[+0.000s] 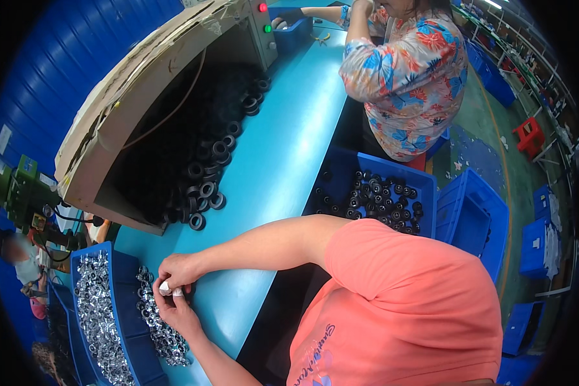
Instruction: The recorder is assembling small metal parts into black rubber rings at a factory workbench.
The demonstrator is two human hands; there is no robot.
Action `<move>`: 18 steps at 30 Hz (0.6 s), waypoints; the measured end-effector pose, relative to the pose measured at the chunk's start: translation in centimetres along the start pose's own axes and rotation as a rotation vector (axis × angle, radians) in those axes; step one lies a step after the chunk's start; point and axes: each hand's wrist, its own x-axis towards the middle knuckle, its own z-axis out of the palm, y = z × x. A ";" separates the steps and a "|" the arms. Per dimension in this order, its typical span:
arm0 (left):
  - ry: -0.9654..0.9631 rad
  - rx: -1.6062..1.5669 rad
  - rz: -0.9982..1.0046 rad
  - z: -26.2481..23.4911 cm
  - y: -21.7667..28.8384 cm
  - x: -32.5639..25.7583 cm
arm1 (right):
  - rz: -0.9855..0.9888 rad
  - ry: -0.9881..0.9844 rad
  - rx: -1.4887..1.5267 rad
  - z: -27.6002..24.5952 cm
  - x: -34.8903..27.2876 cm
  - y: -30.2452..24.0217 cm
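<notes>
My right hand (180,269) and my left hand (177,315) meet over the blue-green table, fingertips together. Both are closed around something small and dark, mostly hidden by the fingers, so its kind cannot be made out. White coverings (165,288) show on fingertips where the hands meet. Right beside them lies a pile of small shiny metal parts (167,338) on the table. Farther off, many black rings (197,221) spill out from under a box-like machine housing (87,174).
A blue bin (125,309) of shiny metal parts stands at the left. Another blue bin (428,186) on the right holds black wheel-like parts (383,199). A person in a flowered shirt (408,83) sits at the far side of the table (289,148).
</notes>
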 end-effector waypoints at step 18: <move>-0.015 -0.003 -0.011 -0.8 -0.4 -0.1 | -0.064 0.017 -0.063 0.7 0.4 0.1</move>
